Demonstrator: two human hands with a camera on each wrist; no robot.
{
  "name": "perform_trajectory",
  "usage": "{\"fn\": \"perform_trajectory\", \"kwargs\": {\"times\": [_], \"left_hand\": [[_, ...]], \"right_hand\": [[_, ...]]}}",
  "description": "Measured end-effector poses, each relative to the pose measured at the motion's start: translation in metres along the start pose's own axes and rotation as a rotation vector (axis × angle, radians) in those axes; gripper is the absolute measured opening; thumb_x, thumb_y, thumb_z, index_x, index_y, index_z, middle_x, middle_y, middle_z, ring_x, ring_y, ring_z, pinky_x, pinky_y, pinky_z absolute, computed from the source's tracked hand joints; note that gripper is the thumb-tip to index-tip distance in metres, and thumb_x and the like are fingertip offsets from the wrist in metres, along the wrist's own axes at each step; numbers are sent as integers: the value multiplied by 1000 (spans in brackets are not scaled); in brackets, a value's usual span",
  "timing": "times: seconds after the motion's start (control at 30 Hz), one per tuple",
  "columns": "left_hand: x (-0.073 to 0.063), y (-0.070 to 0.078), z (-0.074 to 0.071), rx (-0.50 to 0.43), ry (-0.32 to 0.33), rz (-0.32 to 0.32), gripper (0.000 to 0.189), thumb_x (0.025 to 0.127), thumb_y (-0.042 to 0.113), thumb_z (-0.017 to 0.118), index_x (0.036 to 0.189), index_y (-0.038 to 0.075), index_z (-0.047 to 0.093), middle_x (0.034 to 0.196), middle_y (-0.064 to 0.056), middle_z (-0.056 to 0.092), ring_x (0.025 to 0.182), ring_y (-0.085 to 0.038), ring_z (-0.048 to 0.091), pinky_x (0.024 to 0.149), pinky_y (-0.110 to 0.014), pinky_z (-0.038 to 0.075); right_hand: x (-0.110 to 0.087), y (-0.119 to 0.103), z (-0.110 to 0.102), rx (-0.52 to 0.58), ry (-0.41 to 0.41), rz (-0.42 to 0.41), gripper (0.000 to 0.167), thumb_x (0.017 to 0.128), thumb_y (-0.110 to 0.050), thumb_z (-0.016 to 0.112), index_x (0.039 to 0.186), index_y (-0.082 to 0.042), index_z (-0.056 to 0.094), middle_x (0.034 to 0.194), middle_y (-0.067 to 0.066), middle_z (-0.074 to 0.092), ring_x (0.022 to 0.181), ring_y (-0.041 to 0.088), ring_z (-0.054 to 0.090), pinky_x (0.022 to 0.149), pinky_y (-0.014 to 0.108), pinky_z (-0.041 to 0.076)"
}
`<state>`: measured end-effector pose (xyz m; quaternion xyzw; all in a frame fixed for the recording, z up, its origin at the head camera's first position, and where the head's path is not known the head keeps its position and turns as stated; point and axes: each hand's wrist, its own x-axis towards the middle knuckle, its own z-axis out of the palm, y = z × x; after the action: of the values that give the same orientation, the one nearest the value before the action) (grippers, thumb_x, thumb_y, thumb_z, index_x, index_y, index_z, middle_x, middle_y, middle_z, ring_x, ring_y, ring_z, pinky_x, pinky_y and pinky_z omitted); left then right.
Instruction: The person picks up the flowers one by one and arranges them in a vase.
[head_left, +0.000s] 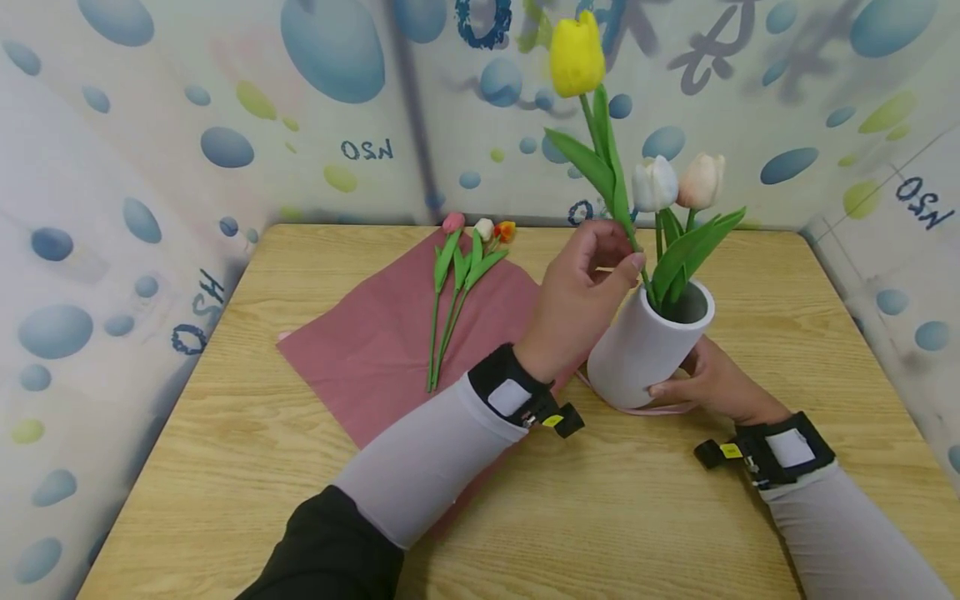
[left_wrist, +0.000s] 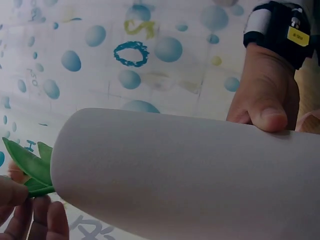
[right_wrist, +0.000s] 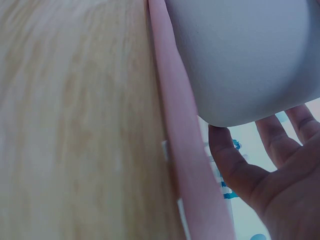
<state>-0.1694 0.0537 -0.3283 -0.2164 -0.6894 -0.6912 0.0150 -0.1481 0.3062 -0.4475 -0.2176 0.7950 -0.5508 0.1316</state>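
In the right half of the frame, the left hand (head_left: 581, 292) pinches the stem of the yellow tulip (head_left: 577, 57) at the rim of the vase (head_left: 637, 358), while the right hand (head_left: 712, 383) grips this vase near its base. The white tulip (head_left: 655, 185) and the peach tulip (head_left: 701, 183) stand in the vase; three tulips (head_left: 459, 267) lie on the cloth (head_left: 360, 342), just left of the frame's middle.
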Motion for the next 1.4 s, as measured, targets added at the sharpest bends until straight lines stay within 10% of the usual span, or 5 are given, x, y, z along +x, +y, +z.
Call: {"fn": "perform_trajectory", "kwargs": {"times": [0.67, 1.03, 1.4], "left_hand": [[-6, -1, 6, 441, -132, 113, 22, 105, 20, 60, 123, 10, 65, 118, -2, 69, 112, -9, 60, 87, -18, 50], [-9, -10, 7, 459, -124, 167, 21, 103, 18, 61, 118, 4, 66, 121, -8, 64, 113, -15, 60, 90, -13, 50], [-13, -14, 5, 374, -162, 54, 35, 104, 26, 58, 134, 8, 60, 128, -3, 62, 117, -9, 58, 96, -17, 49]], "right_hand": [[1, 2, 0, 12, -1, -14, 93, 83, 11, 78, 160, -16, 32, 146, -6, 54, 133, 3, 53, 107, 12, 41], [1, 3, -1, 11, -2, -6, 97, 83, 11, 79, 162, -19, 29, 149, -3, 52, 134, 3, 52, 107, 11, 40], [1, 2, 0, 14, -2, -12, 96, 83, 11, 78, 161, -18, 30, 148, -6, 53, 133, 2, 52, 107, 11, 40]]}}
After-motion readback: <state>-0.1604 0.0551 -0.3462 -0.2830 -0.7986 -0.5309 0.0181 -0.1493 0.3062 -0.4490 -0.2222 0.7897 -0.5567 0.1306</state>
